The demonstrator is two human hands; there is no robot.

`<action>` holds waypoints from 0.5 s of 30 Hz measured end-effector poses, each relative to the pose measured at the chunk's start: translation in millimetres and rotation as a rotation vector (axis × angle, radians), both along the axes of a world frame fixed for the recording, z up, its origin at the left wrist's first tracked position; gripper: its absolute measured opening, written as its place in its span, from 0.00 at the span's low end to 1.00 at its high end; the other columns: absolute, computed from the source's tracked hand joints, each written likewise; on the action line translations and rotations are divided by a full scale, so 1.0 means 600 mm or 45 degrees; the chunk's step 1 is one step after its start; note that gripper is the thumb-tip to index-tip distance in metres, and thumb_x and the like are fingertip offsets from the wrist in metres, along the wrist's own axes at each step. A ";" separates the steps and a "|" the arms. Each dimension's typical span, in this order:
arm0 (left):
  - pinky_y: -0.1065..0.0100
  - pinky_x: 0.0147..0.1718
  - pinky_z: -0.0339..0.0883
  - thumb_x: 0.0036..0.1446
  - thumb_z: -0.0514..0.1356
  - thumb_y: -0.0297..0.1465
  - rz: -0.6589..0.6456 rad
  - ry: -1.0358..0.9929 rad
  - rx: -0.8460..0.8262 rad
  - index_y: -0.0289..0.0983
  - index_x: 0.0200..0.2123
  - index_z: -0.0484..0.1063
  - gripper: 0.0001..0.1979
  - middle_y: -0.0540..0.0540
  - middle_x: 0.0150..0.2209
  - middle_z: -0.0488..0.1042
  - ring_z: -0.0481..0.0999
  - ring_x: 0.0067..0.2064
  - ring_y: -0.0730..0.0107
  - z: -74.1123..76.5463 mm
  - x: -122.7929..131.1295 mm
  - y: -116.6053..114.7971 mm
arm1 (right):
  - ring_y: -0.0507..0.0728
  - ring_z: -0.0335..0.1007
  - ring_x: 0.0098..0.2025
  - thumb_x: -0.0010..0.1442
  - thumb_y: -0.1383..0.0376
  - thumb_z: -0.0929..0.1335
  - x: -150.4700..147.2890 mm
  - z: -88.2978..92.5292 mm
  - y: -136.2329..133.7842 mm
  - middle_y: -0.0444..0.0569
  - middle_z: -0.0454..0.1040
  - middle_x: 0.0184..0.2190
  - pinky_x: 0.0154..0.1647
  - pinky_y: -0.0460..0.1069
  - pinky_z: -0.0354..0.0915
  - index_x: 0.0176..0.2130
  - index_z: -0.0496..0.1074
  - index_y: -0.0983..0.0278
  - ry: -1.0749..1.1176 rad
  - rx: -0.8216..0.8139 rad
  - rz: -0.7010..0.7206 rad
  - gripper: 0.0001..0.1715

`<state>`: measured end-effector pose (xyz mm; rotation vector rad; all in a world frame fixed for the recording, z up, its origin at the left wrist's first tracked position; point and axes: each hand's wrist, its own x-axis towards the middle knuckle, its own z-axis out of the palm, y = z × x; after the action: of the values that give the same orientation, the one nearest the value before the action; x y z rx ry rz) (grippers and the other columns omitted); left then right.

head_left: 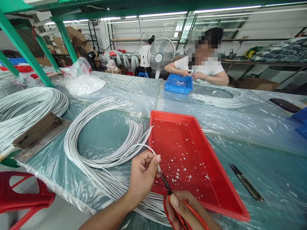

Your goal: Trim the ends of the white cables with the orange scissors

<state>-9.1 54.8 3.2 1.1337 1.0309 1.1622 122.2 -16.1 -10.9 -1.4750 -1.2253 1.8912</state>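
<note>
My left hand (143, 171) is closed, pinching a white cable (150, 147) near its end between thumb and fingers. Dark-bladed scissors with red handles (166, 182) are gripped in my right hand (185, 209). Their blade tips meet the cable end just below my left fingertips; whether they are closed on it is too small to tell. The pinched cable curves back to a large coiled bundle of white cables (72, 140) on the left. Under the scissors' tips lies the near left side of a red tray (216, 159), scattered with small white and silvery scraps.
A paper-cutter-like metal blade (38, 129) and another cable coil (48, 95) lie left. Right of the tray is a knife (247, 182). Across the plastic-covered table, a person (201, 64) works beside a blue tray (178, 83). A red stool (24, 195) stands lower left.
</note>
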 end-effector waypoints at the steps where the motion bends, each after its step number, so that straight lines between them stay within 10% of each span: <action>1: 0.77 0.17 0.55 0.54 0.56 0.40 0.001 -0.003 -0.003 0.35 0.21 0.62 0.16 0.55 0.16 0.62 0.62 0.16 0.80 0.000 0.000 0.001 | 0.47 0.54 0.16 0.53 0.40 0.56 -0.001 -0.003 0.001 0.41 0.61 0.16 0.19 0.44 0.51 0.24 0.61 0.65 0.004 0.009 0.001 0.32; 12: 0.77 0.18 0.57 0.53 0.57 0.39 0.046 -0.037 0.000 0.35 0.21 0.63 0.15 0.55 0.16 0.64 0.64 0.17 0.79 0.002 0.001 0.001 | 0.45 0.51 0.12 0.48 0.38 0.59 -0.017 -0.014 0.003 0.39 0.58 0.15 0.15 0.43 0.46 0.22 0.58 0.64 -0.053 0.087 -0.099 0.32; 15: 0.77 0.17 0.57 0.53 0.57 0.40 -0.019 -0.056 -0.073 0.35 0.22 0.64 0.16 0.55 0.15 0.64 0.64 0.16 0.79 -0.002 0.001 0.002 | 0.47 0.50 0.15 0.45 0.42 0.65 -0.021 0.001 0.010 0.38 0.53 0.15 0.16 0.44 0.47 0.19 0.55 0.63 -0.289 0.386 -0.200 0.29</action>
<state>-8.2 56.0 2.1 1.0642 1.0143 1.1343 109.8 -10.2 -10.5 -1.5944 -1.3809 1.3957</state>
